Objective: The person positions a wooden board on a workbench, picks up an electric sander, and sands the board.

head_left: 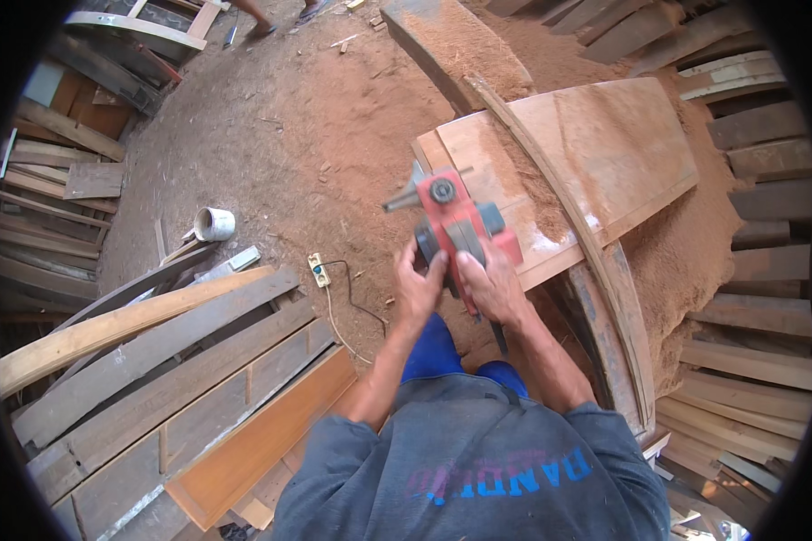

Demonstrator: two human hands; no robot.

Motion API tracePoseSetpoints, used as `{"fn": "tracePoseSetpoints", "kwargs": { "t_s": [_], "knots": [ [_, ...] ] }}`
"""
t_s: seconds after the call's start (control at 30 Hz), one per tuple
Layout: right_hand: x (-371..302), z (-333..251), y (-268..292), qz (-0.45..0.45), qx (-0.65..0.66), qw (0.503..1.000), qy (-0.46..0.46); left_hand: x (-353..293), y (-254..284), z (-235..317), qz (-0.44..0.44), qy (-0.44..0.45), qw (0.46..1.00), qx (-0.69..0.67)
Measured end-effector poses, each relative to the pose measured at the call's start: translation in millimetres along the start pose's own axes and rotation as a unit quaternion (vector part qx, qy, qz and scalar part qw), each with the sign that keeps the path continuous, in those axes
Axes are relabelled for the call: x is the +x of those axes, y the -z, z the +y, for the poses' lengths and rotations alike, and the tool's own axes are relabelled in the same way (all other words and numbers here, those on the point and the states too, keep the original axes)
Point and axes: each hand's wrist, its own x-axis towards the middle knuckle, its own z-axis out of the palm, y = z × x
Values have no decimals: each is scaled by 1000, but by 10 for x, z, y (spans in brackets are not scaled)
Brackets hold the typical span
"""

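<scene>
In front of my body I hold a red electric planer (444, 209) with a black knob and a grey chute on its side. My left hand (417, 287) grips its near left side, thumb toward the middle. My right hand (491, 281) is wrapped around its near right part; some of those fingers are hidden. The planer is over the left end of a wide, pale wooden panel (622, 131); whether it touches the wood I cannot tell. A long curved wooden strip (564, 194) lies across the panel, with shavings beside it.
A thick timber (456, 50) and a narrow support beam (618, 316) sit under the panel. Sawdust (686, 261) covers the ground at right, beside stacked planks (767, 257). At left are a white bucket (215, 224), a power strip (319, 270) with a cord, and long boards (162, 374).
</scene>
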Motion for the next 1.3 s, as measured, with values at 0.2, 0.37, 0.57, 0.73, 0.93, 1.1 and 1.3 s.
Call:
{"fn": "tracePoseSetpoints", "kwargs": {
  "t_s": [0.2,0.37,0.57,0.73,0.93,1.1,1.3],
  "knots": [
    [-727,453,84,-29,56,994,-90,-825,-254,-359,3,16,1000,-2],
    [-660,413,54,-3,54,997,-48,-682,-256,-292,-18,36,999,-32],
    [46,103,21,-4,-19,999,-48,38,-136,-200,-3,31,999,-45],
    [711,-131,-29,27,-49,998,8,721,1,42,-9,26,998,-48],
    [1513,-470,-66,19,-30,999,20,1599,186,244,-18,6,999,-45],
    [1619,-602,-375,-32,6,997,75,1773,552,192,-10,-30,999,-30],
    [871,-384,-724,-50,-39,996,68,1257,1032,399,114,-52,991,40]
  ]
}}
